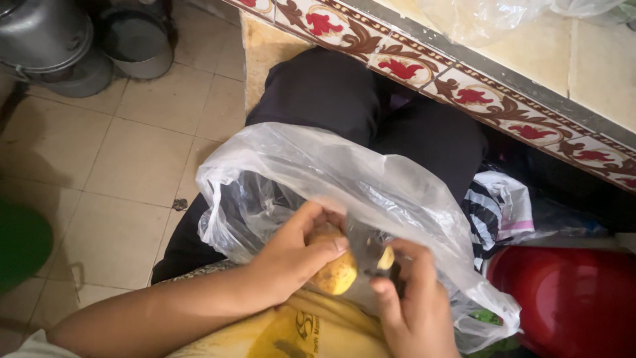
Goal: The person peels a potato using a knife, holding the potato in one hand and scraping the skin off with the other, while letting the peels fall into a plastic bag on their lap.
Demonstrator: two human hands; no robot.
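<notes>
Fingers of left hand [291, 255] around potato [336, 270]; right hand [412, 301] gripping a half-hidden dark tool.

Metal pots [46, 40] on tiled floor [126, 166] upper left; red basin [570, 298] lower right; patterned tile ledge [477, 93].

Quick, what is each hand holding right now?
Left hand: closed on a yellow potato.
Right hand: closed on a dark tool, probably a peeler.
</notes>
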